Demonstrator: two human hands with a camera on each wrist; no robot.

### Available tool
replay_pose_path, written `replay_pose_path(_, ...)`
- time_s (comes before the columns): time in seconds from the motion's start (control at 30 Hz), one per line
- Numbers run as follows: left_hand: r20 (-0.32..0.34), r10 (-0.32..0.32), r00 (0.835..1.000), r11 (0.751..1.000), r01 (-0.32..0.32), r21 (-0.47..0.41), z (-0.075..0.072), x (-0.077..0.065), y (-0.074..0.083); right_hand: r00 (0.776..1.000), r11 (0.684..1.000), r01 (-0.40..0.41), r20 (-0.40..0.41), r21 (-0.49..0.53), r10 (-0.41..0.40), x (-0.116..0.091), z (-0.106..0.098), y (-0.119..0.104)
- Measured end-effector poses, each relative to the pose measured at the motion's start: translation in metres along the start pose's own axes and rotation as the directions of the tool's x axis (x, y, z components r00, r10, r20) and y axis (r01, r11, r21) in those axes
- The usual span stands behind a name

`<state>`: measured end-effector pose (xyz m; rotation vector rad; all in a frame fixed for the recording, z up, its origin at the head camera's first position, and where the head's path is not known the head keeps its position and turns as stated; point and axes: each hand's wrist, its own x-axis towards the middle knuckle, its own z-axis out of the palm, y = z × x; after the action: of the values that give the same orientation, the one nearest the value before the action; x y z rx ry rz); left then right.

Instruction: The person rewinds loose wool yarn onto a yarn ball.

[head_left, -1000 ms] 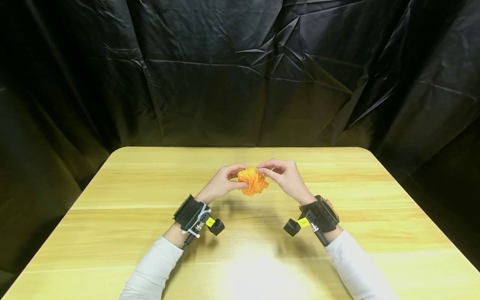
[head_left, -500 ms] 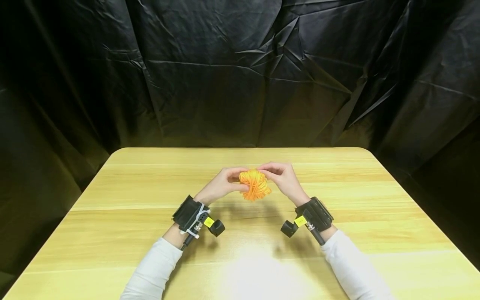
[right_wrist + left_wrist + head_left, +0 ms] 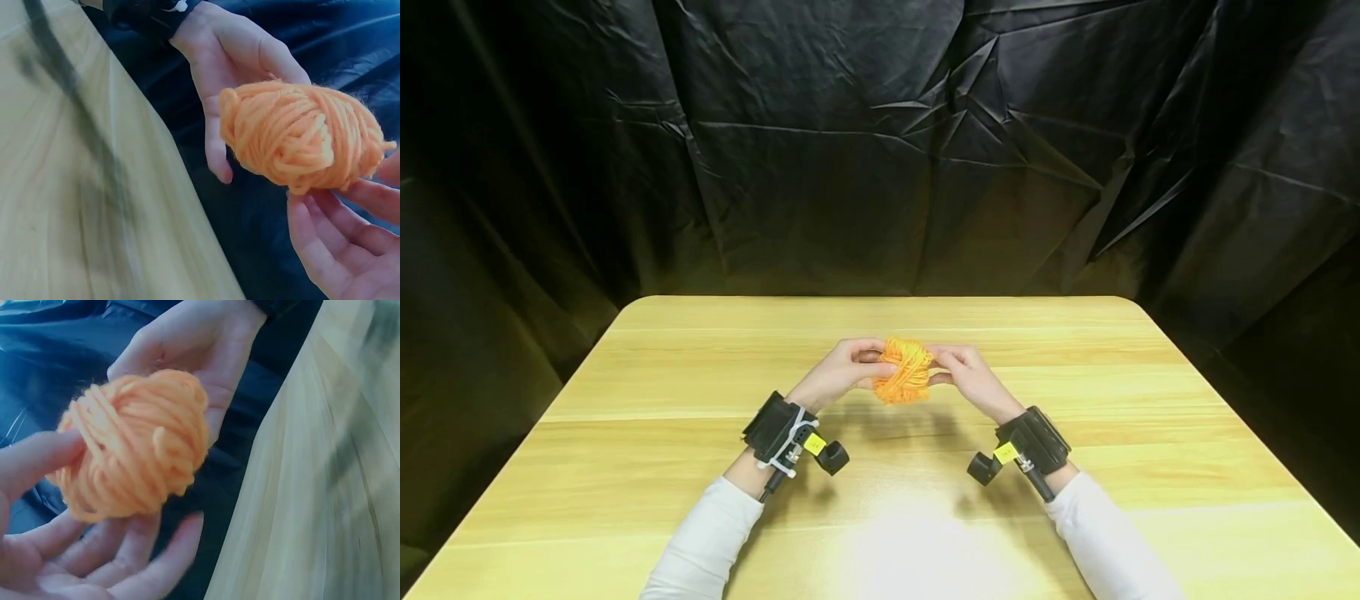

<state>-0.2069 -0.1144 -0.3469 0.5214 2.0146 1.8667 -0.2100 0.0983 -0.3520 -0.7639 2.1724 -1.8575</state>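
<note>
A ball of orange yarn (image 3: 904, 372) is raised over the table between both hands. My left hand (image 3: 829, 377) grips its left side, and in the left wrist view the thumb (image 3: 40, 456) presses on the strands while the other fingers spread beneath. At the opposite side, my right hand (image 3: 981, 385) holds the ball with its fingertips. The right wrist view shows the right fingers (image 3: 319, 244) touching the underside and end of the yarn ball (image 3: 281, 134). Wound strands cross over it, with a small loop standing out in the left wrist view.
A light wooden table (image 3: 647, 367) with rounded far corners lies under the hands. Black sheeting (image 3: 820, 192) hangs behind and at both sides. Each wrist wears a black strap with a small camera (image 3: 832, 457) projecting inward.
My right hand has come down from the ball's top edge to its right side. The ball has turned, so its strands now cross diagonally. My left hand keeps its grip, nearly still.
</note>
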Motion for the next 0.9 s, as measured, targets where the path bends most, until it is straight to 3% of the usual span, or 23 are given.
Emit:
replay_pose_path(0.1, 0.006, -0.03, 1.0, 1.0, 0.03, -0.007, -0.001, 0.002, -0.003, 0.997, 0.997, -0.073, 0.002, 0.023, 0.073, 0.0, 0.0, 0.003)
replay_pose_path(0.3, 0.021, -0.068, 0.997, 0.994, 0.066, 0.084, 0.0, 0.004, -0.007, 0.984, 0.981, -0.177, -0.024, -0.08, 0.176, -0.002, 0.006, 0.007)
replay_pose_path(0.47, -0.028, -0.088, 0.996, 0.994, 0.089, 0.06, 0.004, 0.006, -0.014, 0.972, 0.972, -0.232, -0.039, -0.033, 0.23, -0.004, 0.007, 0.016)
replay_pose_path(0.53, -0.061, -0.088, 0.994, 0.99, 0.094, 0.102, 0.005, 0.008, -0.019, 0.962, 0.964, -0.267, -0.058, -0.02, 0.265, -0.004, 0.007, 0.019)
replay_pose_path(0.7, -0.162, -0.06, 0.985, 0.948, 0.107, 0.299, 0.01, 0.014, -0.031, 0.928, 0.931, -0.366, -0.083, -0.023, 0.363, -0.005, 0.009, 0.03)
replay_pose_path(0.9, -0.188, -0.027, 0.982, 0.906, 0.104, 0.411, 0.017, 0.016, -0.038, 0.87, 0.873, -0.487, -0.08, 0.007, 0.486, -0.006, 0.011, 0.039)
